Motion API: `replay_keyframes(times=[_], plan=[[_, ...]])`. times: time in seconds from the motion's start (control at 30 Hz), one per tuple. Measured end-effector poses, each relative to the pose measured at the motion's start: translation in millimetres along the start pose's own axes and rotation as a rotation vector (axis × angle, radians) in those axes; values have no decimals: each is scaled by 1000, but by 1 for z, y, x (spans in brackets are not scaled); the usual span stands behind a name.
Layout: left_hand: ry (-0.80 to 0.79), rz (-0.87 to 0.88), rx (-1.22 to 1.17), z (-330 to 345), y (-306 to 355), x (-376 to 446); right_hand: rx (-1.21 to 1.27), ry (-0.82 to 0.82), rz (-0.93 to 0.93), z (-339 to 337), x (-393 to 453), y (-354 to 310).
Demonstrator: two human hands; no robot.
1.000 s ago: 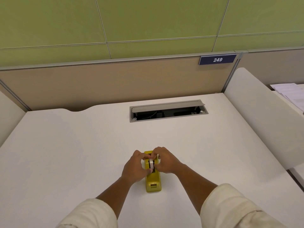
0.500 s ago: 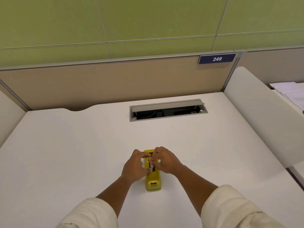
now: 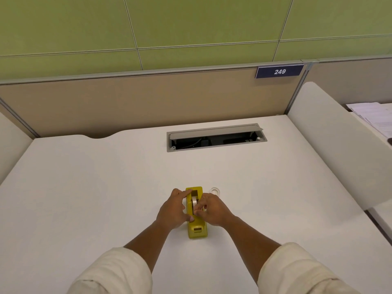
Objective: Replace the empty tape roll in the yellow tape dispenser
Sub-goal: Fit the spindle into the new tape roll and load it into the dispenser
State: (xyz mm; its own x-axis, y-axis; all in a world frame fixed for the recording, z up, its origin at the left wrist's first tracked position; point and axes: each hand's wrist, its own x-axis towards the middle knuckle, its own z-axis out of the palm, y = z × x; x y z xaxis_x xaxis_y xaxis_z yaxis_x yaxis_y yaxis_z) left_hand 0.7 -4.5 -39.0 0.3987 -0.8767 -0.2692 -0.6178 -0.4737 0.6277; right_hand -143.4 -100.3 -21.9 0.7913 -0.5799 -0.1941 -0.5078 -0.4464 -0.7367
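Note:
The yellow tape dispenser (image 3: 197,227) lies lengthwise on the white desk (image 3: 84,198), cutter end toward me. A tape roll (image 3: 194,200) sits upright in its slot. My left hand (image 3: 174,209) rests against the dispenser's left side, index finger on its far end. My right hand (image 3: 212,209) is at the right side, fingertips pinching at the roll and the tape near the slot. A small clear empty tape core (image 3: 214,190) lies on the desk just beyond my right hand.
An open grey cable tray (image 3: 216,137) is set into the desk farther back. A beige partition with a "249" sign (image 3: 279,71) stands behind. A white side divider (image 3: 331,145) rises on the right, with papers (image 3: 373,117) beyond it.
The roll, held above the slot a second ago, now sits down inside the dispenser. My hands have lowered and spread along its sides. The clear core beside my right hand is now uncovered.

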Motion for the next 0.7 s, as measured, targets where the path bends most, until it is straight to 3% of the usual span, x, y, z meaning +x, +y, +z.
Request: replay_keyframes(times=[0.5, 0.7], plan=[[24, -27, 322, 0, 13, -7, 148, 53, 102, 8, -19, 5], [106, -42, 315, 10, 14, -18, 178, 64, 109, 13, -28, 6]])
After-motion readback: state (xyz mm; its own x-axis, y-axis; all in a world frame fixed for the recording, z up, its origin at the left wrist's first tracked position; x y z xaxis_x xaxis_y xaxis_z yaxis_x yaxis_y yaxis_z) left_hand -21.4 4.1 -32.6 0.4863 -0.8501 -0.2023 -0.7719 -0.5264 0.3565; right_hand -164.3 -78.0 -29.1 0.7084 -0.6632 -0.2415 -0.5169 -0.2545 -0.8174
